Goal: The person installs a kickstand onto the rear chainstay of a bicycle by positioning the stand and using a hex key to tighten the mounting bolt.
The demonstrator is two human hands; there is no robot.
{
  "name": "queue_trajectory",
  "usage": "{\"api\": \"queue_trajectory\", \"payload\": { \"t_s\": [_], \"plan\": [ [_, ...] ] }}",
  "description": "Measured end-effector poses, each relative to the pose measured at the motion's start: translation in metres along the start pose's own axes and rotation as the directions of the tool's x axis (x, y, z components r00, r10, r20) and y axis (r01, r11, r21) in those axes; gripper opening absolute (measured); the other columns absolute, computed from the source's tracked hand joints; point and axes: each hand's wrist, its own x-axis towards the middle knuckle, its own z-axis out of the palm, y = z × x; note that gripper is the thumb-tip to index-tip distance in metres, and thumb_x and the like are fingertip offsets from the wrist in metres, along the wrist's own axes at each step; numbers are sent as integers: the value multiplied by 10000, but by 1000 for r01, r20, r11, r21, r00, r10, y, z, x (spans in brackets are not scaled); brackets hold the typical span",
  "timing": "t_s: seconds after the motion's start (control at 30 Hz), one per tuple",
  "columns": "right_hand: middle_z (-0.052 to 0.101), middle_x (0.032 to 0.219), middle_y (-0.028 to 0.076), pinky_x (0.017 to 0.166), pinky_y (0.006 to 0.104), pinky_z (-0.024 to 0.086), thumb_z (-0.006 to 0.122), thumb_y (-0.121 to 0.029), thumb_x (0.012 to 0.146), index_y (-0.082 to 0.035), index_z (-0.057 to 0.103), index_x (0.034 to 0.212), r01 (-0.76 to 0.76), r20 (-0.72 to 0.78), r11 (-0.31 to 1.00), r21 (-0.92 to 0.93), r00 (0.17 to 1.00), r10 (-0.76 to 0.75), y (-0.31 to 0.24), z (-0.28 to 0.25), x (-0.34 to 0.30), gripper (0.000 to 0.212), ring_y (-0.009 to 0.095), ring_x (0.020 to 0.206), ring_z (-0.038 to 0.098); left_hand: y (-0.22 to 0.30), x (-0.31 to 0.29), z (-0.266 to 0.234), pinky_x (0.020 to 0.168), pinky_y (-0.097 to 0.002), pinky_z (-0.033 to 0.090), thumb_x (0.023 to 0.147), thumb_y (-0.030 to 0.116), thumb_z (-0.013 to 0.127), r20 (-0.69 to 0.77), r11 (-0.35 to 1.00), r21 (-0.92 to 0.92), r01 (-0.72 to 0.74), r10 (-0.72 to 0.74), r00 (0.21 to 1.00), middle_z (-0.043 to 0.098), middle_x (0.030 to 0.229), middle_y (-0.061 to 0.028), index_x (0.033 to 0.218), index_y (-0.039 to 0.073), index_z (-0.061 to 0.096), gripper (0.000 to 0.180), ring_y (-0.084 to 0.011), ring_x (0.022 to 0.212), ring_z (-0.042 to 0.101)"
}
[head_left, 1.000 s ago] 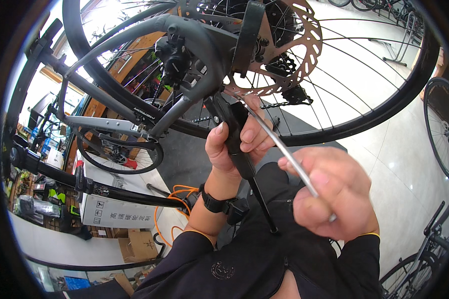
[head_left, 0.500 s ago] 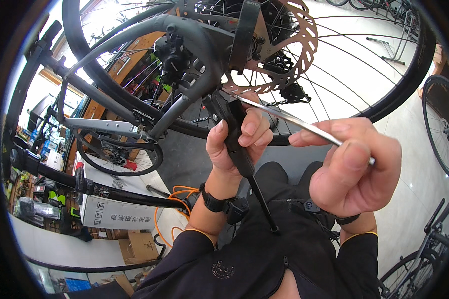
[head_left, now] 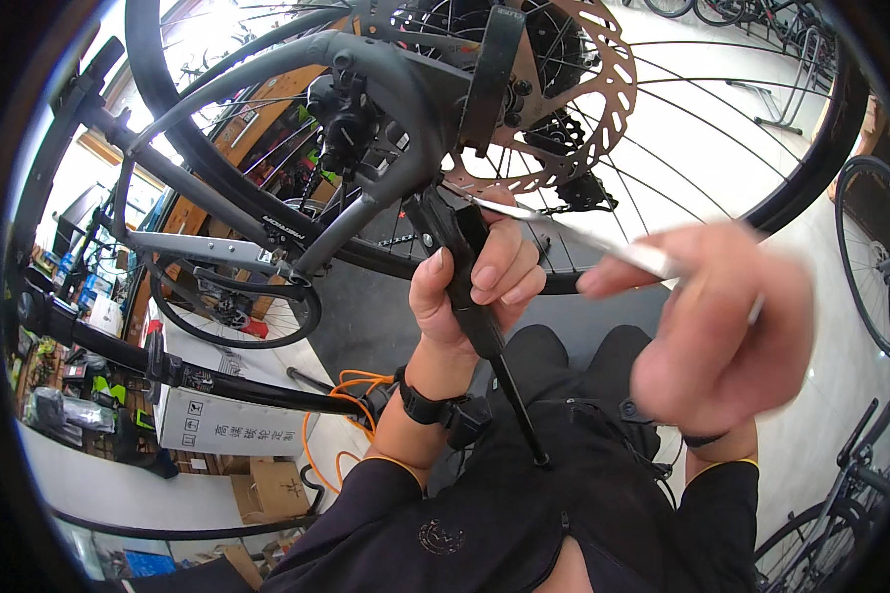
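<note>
The black kickstand (head_left: 475,287) is gripped by the raised left hand (head_left: 475,282), just below the bike frame (head_left: 366,79). A thin metal tool (head_left: 574,235) is pinched by the blurred right hand (head_left: 712,326), its tip beside the frame.

Brake disc (head_left: 603,89) and spokes (head_left: 702,128) close above both hands.

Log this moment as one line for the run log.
left hand: grips black kickstand | right hand: holds silver tool, blurred | tool tip at grey bike frame
</note>
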Motion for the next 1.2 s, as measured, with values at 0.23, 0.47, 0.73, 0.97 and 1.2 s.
{"api": "queue_trajectory", "payload": {
  "t_s": [0.23, 0.47, 0.73, 0.97, 1.2],
  "plan": [
    [655, 736, 122, 552, 271, 560, 472, -166, 1015, 39, 574, 986, -271, -98, 903, 332, 943, 319, 18, -4, 17, 231, 166, 585, 649, 1, 0, 3, 707, -247, 390, 922, 310, 573, -58, 998, 66, 6, -2, 998, 468, 778, 8, 1465, -33, 262, 713, -62, 672, 413],
    [669, 729, 95, 568, 230, 544, 513, -229, 1005, -7, 625, 964, -390, -28, 836, 386, 901, 433, 48, -9, 38, 252, 129, 592, 650, 1, 4, 3, 711, -247, 379, 917, 307, 576, -77, 996, 83, 16, -10, 997, 482, 792, 3, 1463, -63, 243, 739, -58, 667, 410],
    [637, 692, 97, 542, 228, 512, 466, -220, 1025, 38, 594, 955, -234, -120, 947, 221, 957, 265, 28, -2, 22, 296, 130, 557, 607, 2, -1, 7, 699, -247, 385, 904, 322, 574, -125, 996, 94, 11, 0, 992, 505, 807, -4, 1461, -67, 241, 756, -53, 658, 436],
    [632, 685, 105, 539, 231, 506, 439, -213, 1033, 31, 580, 951, -284, -151, 910, 303, 928, 340, 38, 2, 18, 293, 135, 545, 602, 5, -5, 6, 697, -267, 405, 896, 341, 580, -131, 992, 121, 37, -21, 991, 547, 853, -29, 1468, -64, 220, 788, -72, 678, 458],
    [630, 694, 109, 536, 245, 505, 432, -209, 1035, 30, 563, 954, -175, -210, 966, 190, 954, 214, 34, 5, 5, 285, 143, 565, 604, 6, -6, 2, 755, -315, 436, 910, 377, 542, -108, 989, 145, 26, -10, 994, 600, 1020, -120, 1463, -88, 209, 795, -145, 791, 544]
  ]
}}
